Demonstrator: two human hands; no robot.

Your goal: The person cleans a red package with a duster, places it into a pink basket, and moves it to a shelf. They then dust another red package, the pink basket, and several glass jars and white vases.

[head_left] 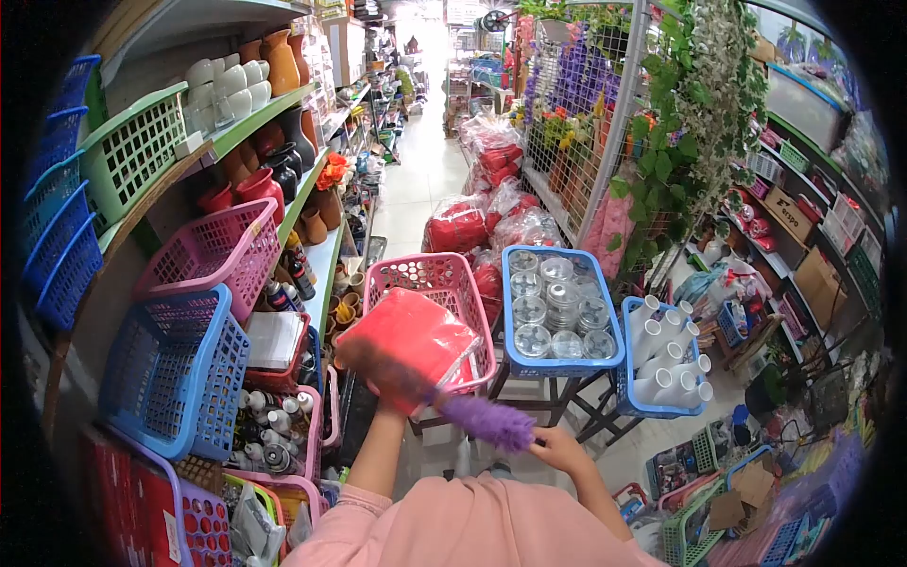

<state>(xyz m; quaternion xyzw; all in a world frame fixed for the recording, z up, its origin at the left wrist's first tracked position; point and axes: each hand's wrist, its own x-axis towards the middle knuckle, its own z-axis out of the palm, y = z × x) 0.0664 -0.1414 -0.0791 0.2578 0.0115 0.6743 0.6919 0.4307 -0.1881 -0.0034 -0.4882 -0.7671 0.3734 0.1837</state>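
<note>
A flat red package (412, 333) in clear plastic lies tilted over the pink basket (477, 326) in the middle. At its lower left edge is my left hand (388, 399), holding it; the fingers are mostly hidden behind a blurred brown-and-purple duster. The fluffy purple part of the duster (487, 422) crosses in front of my body and reaches my right hand (557, 448), whose fingers are closed on its right end. The duster's far end overlaps the package's lower left side.
A blue basket (510, 352) of round clear containers stands on a stool, beside another blue basket (627, 383) of white cups. Shelves with baskets and vases (260, 192) line the left. Red bagged goods (455, 225) sit along the aisle (416, 175), by a wire rack.
</note>
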